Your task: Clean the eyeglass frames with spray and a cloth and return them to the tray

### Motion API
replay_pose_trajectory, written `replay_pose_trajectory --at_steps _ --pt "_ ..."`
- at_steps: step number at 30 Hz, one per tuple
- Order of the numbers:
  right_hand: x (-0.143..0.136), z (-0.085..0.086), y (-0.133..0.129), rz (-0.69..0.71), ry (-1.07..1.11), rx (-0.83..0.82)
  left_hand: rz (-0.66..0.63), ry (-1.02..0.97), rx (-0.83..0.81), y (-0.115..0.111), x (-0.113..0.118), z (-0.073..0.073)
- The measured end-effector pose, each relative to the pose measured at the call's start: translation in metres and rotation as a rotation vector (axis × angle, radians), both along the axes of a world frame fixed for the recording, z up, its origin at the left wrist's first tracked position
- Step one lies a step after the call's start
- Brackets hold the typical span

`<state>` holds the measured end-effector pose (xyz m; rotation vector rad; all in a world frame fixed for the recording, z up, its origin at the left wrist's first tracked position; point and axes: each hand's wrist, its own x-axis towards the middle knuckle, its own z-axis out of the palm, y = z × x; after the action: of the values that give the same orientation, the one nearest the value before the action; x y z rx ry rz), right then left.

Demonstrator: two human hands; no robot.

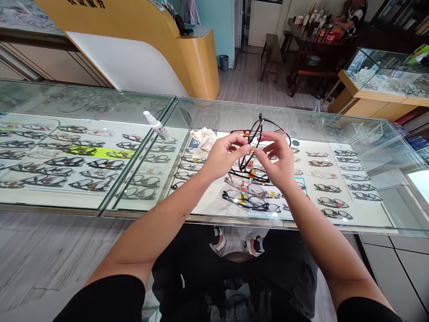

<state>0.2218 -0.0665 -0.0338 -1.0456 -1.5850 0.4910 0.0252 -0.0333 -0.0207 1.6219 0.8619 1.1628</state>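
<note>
Both my hands hold one pair of dark-framed eyeglasses (250,142) above the glass counter, with the frame turned on its side and a temple arm stretching to the right. My left hand (229,152) pinches it from the left between thumb and fingers. From the other side my right hand (277,161) grips it the same way, fingers closed near the lens. Under my hands, more eyeglasses (250,201) lie close together. A crumpled cream cloth (203,142) rests left of my left hand. Farther left stands a white spray bottle (157,125).
The glass display counter (134,211) holds rows of eyeglasses. Behind it is a curved wooden desk (197,62). Another glass case (389,76) stands at right. At the back, a person (351,18) sits by a cluttered dark table (301,32) near a bench (273,48).
</note>
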Motion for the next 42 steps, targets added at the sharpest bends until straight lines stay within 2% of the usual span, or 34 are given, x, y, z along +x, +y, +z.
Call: replay_pose_trajectory --at_steps 10,17,27,32,42 --pt "-0.0011 -0.0010 0.0023 -0.077 -0.004 -0.025 0.045 0.036 0.039 -0.0031 0.0036 -0.0011" --pt "0.0010 -0.0017 0.0047 -0.128 -0.074 -0.113 0.068 0.003 0.058 -0.0034 0.0044 -0.0028" --pt "0.0049 -0.0083 0.0088 -0.111 -0.114 -0.159 0.041 0.046 0.082 -0.0032 0.0037 -0.0039" --pt "0.0074 -0.0107 0.0088 -0.153 -0.151 -0.133 0.025 0.048 0.066 -0.0026 0.0033 -0.0029" --pt "0.0051 -0.0045 0.0079 -0.165 -0.097 -0.223 0.185 -0.103 -0.018 0.0029 0.0009 -0.0052"
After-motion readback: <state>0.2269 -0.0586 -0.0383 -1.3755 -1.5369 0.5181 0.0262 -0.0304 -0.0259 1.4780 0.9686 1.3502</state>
